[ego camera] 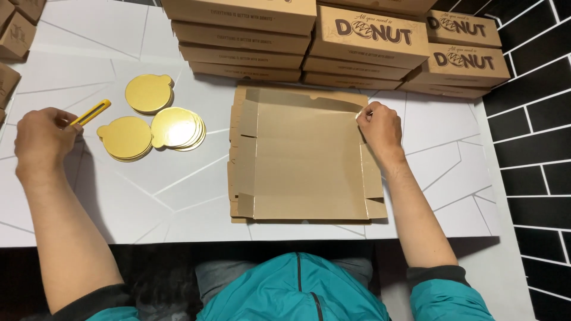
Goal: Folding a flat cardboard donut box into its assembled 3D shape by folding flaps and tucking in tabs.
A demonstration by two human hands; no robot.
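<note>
Gripping yellow utility knife (90,112), left hand (43,138) closed near desk's (178,196) left edge. Right hand (380,128) pinched upper right flap of flat cardboard box blank (300,160), lying mid-desk toward front edge. Three stacks of gold round boards (151,119) lay between hands. Stacked brown boxes (333,41) lined rear edge.

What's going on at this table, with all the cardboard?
A person in a teal jacket works at a white table. The right hand pinches the far right corner of a flat, unfolded cardboard box. The left hand holds a yellow utility knife beside three piles of gold discs. Stacks of closed brown boxes line the far edge.
</note>
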